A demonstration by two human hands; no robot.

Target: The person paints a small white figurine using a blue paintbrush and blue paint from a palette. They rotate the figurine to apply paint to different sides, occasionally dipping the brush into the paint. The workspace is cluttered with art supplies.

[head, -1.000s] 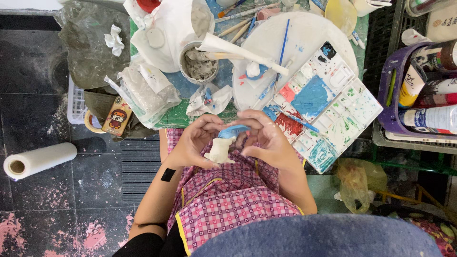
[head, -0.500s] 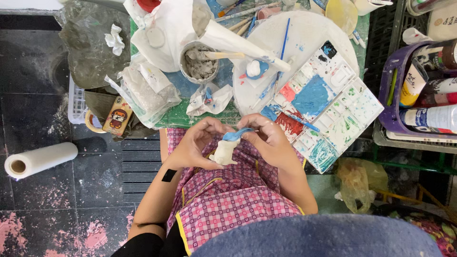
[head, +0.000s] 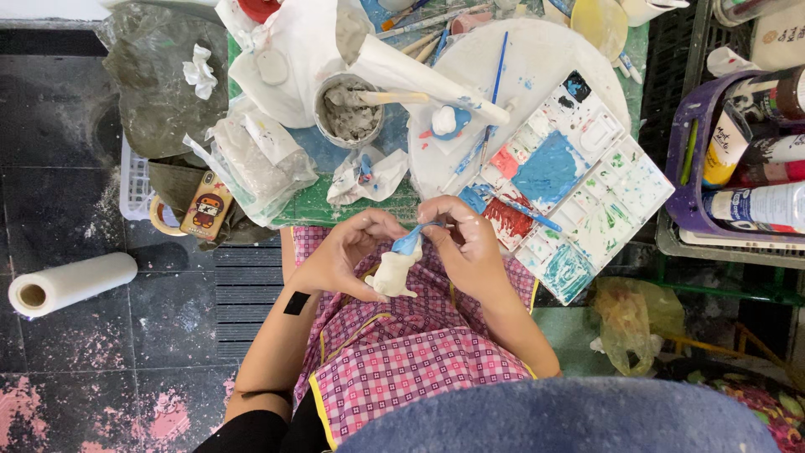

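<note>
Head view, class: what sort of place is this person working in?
Most likely an art or craft studio. A paint-smeared palette, paint bottles in a basket, and a pot of grey clay surround the hands shaping a small clay figure.

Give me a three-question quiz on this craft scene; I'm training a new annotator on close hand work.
1. True or false: both hands touch the white clay figure.
2. What colour is the part at the top of the figure? A red, B blue, C green.
3. Which lies on the dark floor beside the left hand: a paper roll or a paint palette?

Key: 1 true: the right hand pinches its top. 2 B. 3 the paper roll.
</note>
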